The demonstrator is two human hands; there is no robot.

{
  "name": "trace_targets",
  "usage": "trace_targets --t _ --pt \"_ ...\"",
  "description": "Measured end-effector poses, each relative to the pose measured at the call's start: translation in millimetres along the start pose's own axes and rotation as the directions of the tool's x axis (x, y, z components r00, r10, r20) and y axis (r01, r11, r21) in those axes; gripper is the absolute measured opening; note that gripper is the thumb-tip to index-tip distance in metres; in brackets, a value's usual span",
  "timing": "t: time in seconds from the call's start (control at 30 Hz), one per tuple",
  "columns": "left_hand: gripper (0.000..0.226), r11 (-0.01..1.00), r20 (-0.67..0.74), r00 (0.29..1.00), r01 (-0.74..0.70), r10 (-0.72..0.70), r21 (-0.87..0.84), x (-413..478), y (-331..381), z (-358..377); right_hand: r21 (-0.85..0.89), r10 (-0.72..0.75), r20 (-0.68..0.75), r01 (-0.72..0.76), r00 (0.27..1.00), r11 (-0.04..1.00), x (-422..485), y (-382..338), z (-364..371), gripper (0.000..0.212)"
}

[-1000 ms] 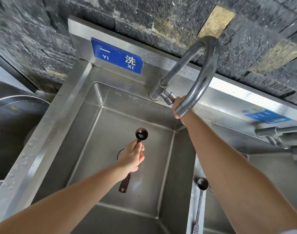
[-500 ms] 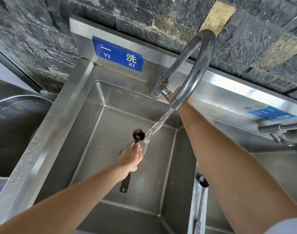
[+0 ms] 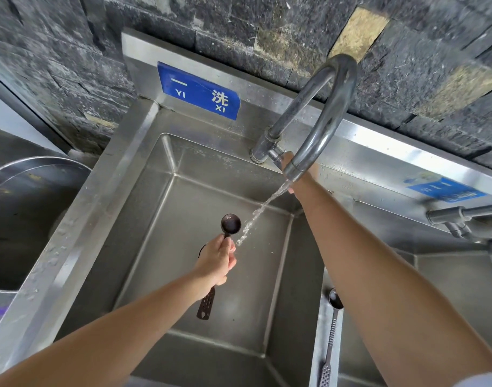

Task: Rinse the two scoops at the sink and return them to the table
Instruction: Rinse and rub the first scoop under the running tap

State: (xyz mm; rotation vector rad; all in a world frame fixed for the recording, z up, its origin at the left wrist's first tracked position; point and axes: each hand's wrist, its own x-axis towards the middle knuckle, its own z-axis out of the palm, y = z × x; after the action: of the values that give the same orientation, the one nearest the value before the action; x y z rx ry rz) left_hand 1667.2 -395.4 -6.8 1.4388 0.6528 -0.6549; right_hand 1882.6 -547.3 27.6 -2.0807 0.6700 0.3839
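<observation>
Two scoops are in sight from the head camera, one held and one lying down. The left hand [image 3: 217, 261] is curled around the stem of the brown scoop [image 3: 231, 225] and holds it out over the middle of the left basin [image 3: 161, 219], above the drain. Its bowl faces up and points toward the back wall, and its perforated flat end sticks out below the wrist toward the basin's front edge.

Water [image 3: 263, 209] runs slantwise from the mouth of the tap [image 3: 333, 107], passes just right of the bowl and ends beside the left fingertips. I cannot tell whether it strikes the scoop's neck.

The right hand [image 3: 288, 161] reaches to the valve at the tap's base, at the basin's back right corner. The spout hides most of it, so I cannot tell how its fingers lie.

The second scoop [image 3: 332, 319] lies along the divider [image 3: 317, 344] between the two basins, near the front edge. Its bowl points toward the wall, just beside the right forearm.

A blue sign [image 3: 198, 90] sits on the steel splashback behind the left basin. Another tap [image 3: 457, 216] stands over the right basin, and a round steel tub [image 3: 29, 205] stands off the sink's left edge.
</observation>
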Motion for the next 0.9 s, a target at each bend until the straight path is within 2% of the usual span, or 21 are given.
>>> trace_targets --t 0.03,0.1,0.17,0.27,0.37,0.47,0.63,0.8,0.9 --pt "0.030 1.000 0.002 1.000 -0.007 0.007 -0.003 -2 1 0 -0.050 0.025 -0.060 -0.028 0.998 0.998 -10 0 -1 0.040" --pt "0.030 1.000 -0.010 1.000 -0.010 0.010 -0.021 -5 2 1 -0.027 0.018 -0.159 -0.023 0.987 0.999 -39 3 -6 0.040" --pt "0.030 0.999 -0.004 1.000 -0.004 0.004 -0.036 -10 2 2 0.048 0.040 -0.175 -0.032 0.984 0.998 -71 17 -7 0.033" --pt "0.031 0.999 0.032 0.999 0.004 -0.003 -0.045 -18 1 3 0.173 0.164 -0.001 -0.161 0.987 0.972 -115 50 3 0.037" --pt "0.032 0.999 0.064 0.998 0.009 -0.005 -0.048 -26 0 7 0.316 0.266 0.233 -0.331 0.935 0.889 -154 83 14 0.035" --pt "0.033 0.999 0.077 0.997 0.011 -0.007 -0.049 -33 0 11 0.440 0.250 0.391 -0.418 0.886 0.795 -180 103 17 0.035" --pt "0.030 0.999 0.113 0.994 0.001 0.004 -0.045 -38 21 17 0.554 0.158 0.437 -0.404 0.885 0.728 -198 97 5 0.035" --pt "0.033 0.993 0.170 0.985 -0.021 0.040 -0.115 -45 44 21 0.597 0.031 0.381 -0.272 0.924 0.755 -202 82 -11 0.031" --pt "0.034 0.992 0.194 0.980 -0.027 0.052 -0.126 -47 50 19 0.566 0.007 0.328 -0.202 0.945 0.799 -198 76 -18 0.025"
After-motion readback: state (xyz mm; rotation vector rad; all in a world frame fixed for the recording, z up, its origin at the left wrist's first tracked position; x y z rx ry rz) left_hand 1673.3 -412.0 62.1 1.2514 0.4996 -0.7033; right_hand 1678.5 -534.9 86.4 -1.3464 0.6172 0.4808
